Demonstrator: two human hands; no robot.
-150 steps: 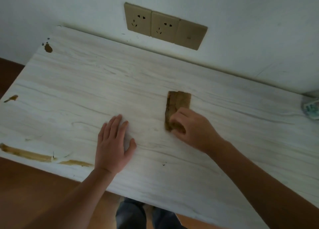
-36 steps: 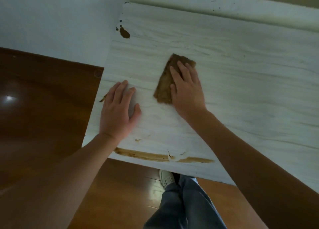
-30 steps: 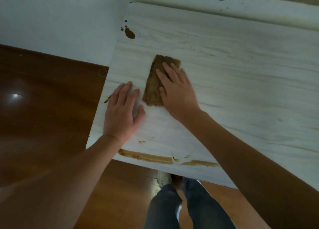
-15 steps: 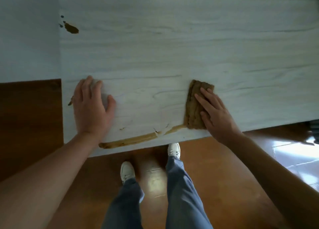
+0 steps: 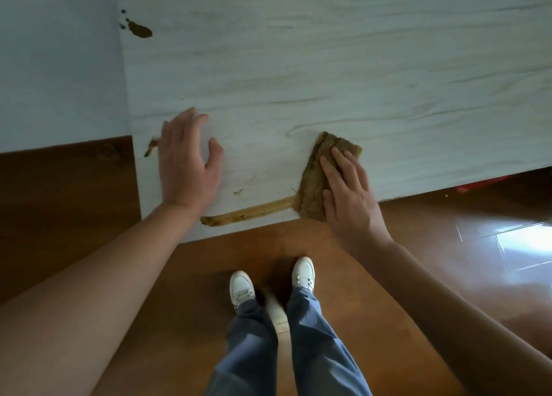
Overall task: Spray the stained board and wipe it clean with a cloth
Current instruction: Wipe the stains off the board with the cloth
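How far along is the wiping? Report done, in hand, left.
Done: the middle and right of the board look stain-free. In hand: the right hand presses the cloth on the right end of the near-edge streak; the left hand rests on the board. Left: that streak, the far-left blot, the left-edge smear.

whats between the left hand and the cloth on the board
In the head view, mostly bare board separates the left hand from the cloth, with a small brown fleck there and a long brown streak nearer the edge, reaching the cloth.
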